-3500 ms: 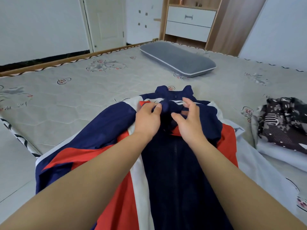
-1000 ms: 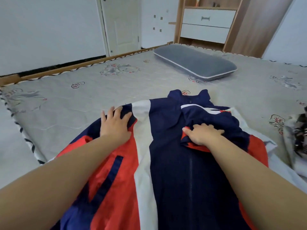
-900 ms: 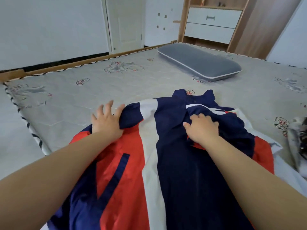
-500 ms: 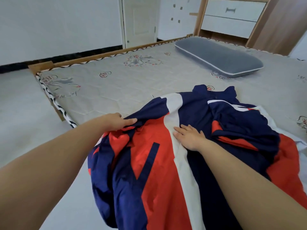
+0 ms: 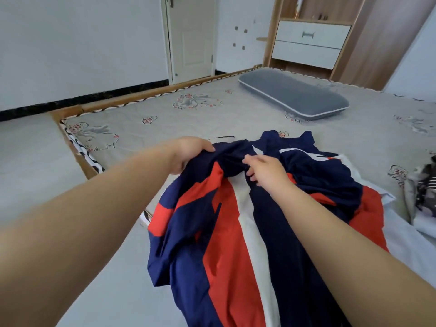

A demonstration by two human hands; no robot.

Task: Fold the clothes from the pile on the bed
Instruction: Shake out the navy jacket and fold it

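Nearest the camera, jacket [image 5: 266,244] hem runs off bottom of frame; navy, red and white panels, white stripe running lengthwise away from the viewer. Long axis lies near to far, collar at far end pointing toward pillow [image 5: 292,96]. Lies on bed [image 5: 165,119] near its left edge, left side of garment bunched and drooping over that edge

Mid-field, both forearms reach in over the cloth. Left hand [image 5: 188,153] furthest out to the left, fingers curled over a gathered fold of navy fabric at the shoulder or sleeve, gripping it and raising it slightly off the mattress. Right hand [image 5: 265,171] just right of that bunch, on the body near the white stripe; fingers partly bent, touching the fabric, whether pinching or only pressing I cannot tell

Judgement: the gathered left side wants carrying rightward across the long axis, toward the right hand, which looks placed to anchor the fold line. Left hand is the nearer to that loose part

Far right, pile [image 5: 422,197] of patterned clothes at frame edge, well apart from both hands
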